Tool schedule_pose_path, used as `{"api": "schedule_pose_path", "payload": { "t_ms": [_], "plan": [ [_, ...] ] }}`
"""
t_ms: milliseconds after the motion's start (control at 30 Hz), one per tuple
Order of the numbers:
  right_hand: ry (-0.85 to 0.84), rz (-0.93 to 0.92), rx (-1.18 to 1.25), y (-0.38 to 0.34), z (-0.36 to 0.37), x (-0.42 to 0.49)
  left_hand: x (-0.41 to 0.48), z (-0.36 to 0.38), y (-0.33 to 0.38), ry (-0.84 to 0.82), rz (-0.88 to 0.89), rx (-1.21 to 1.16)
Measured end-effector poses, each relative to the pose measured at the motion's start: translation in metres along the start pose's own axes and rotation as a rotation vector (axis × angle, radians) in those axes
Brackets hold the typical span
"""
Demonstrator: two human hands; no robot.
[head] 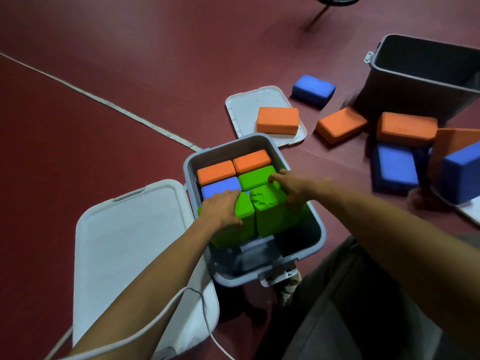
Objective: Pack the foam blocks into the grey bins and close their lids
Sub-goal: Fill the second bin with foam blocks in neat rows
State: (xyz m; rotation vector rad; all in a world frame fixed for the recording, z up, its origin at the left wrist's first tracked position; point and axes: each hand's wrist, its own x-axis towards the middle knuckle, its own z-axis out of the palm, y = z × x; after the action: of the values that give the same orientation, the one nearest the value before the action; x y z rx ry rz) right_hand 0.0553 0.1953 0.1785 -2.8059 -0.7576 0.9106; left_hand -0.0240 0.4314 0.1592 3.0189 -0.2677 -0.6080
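In the grey bin (320, 231), the left hand (220, 207) grips the left green block (245, 224); the right hand (288, 185) clasps the right green block (272, 216).

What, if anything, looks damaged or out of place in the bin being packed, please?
The green block held by the right hand has a gouged, crumbled top corner. It and the second green block stand on end, poking above the rim of the bin, while the orange blocks lie flat.
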Motion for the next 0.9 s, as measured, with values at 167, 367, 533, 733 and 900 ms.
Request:
{"api": "schedule_pose_path", "payload": {
  "t_ms": [167, 367, 533, 733, 900],
  "plan": [
    [0.042, 0.013, -0.164, -0.003, 0.017, 0.009, 0.002, 0.026, -0.001, -0.017, -0.042, -0.040],
    [0.101, 0.029, -0.392, -0.001, 0.048, 0.016, 0.007, 0.064, 0.012, -0.028, -0.073, -0.004],
    [0.134, 0.104, -0.398, 0.002, 0.068, 0.024, 0.021, 0.077, 0.024, -0.012, -0.072, 0.067],
    [0.151, 0.091, -0.395, 0.004, 0.083, 0.043, 0.040, 0.091, 0.021, -0.005, -0.052, 0.163],
    [0.159, 0.072, -0.402, 0.011, 0.107, 0.055, 0.049, 0.109, 0.020, -0.036, -0.060, 0.195]
  ]
}}
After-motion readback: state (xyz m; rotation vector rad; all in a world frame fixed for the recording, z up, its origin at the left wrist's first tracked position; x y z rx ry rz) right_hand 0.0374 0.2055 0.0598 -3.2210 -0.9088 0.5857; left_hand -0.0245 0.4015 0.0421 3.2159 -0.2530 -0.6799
